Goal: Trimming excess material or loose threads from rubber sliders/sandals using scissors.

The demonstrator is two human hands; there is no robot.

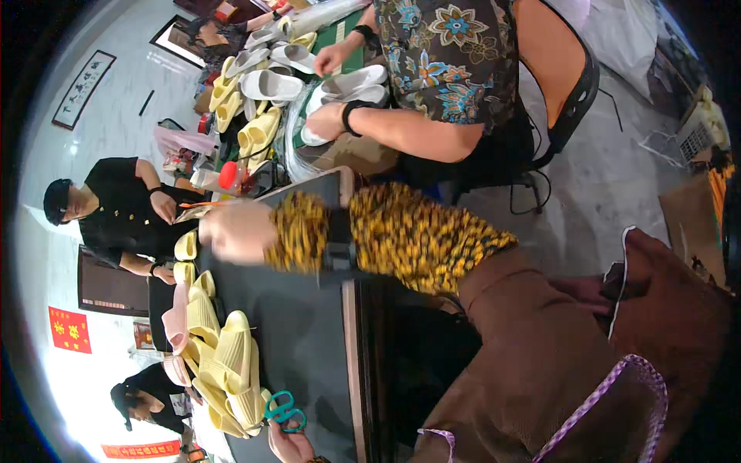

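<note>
The scene lies on its side in the head view. My left hand (pixel 289 444) is at the lower edge, its fingers closed around teal-handled scissors (pixel 285 410); the blades are hidden. Right by them lies a pile of pale yellow slippers (pixel 233 351) on the dark tabletop (pixel 301 332). My right hand (pixel 241 231), in a yellow-and-black patterned sleeve, reaches over the table and is smeared by motion, so its fingers do not show clearly. A thin orange stick (pixel 202 204) is beside it; who holds it I cannot tell. Pink slippers (pixel 177 318) sit beyond the yellow ones.
A co-worker in a floral shirt (pixel 455 58) handles white shoes (pixel 347 85) beside me. Across the table a person in black (pixel 116 204) works near yellow pieces; another person (pixel 147 397) is farther along. A red-lidded jar (pixel 230 176) stands near my right hand. More yellow shoes (pixel 258 135) lie beyond.
</note>
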